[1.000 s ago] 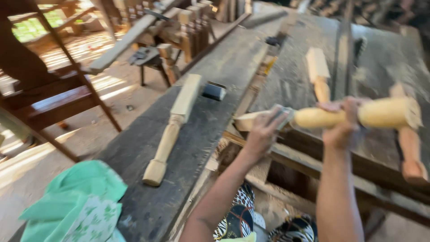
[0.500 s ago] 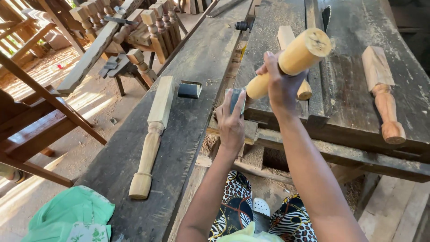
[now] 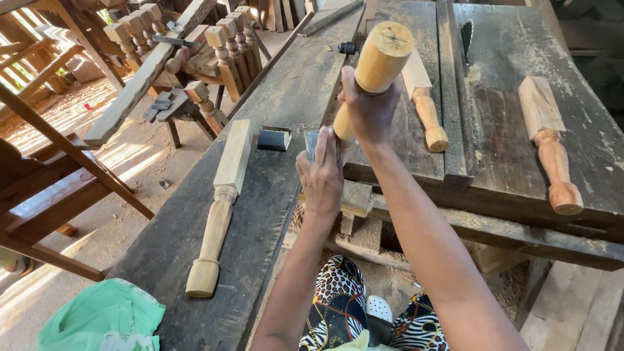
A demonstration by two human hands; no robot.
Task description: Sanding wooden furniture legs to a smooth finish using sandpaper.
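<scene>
My right hand [image 3: 369, 109] grips a pale turned wooden leg [image 3: 377, 64] around its middle and holds it tilted up over the workbench, its round end toward the camera. My left hand [image 3: 322, 174] is just below it, closed on a small pale sheet, likely sandpaper [image 3: 311, 143], at the leg's lower end. Three more turned legs lie on the dark benches: one [image 3: 220, 208] on the left plank, one [image 3: 426, 107] beside my right hand, one [image 3: 550, 146] at the far right.
A small dark box [image 3: 273, 138] sits on the left plank [image 3: 286, 84]. A green cloth [image 3: 104, 317] lies at the bottom left. Stacked turned posts [image 3: 221, 55] and wooden frames [image 3: 52, 188] stand at left over a sawdust floor. A saw blade [image 3: 466, 34] rises from the bench slot.
My right hand swung the leg from lying sideways to pointing up toward the camera. My left hand stayed at its lower end. The view shifted leftward over the bench.
</scene>
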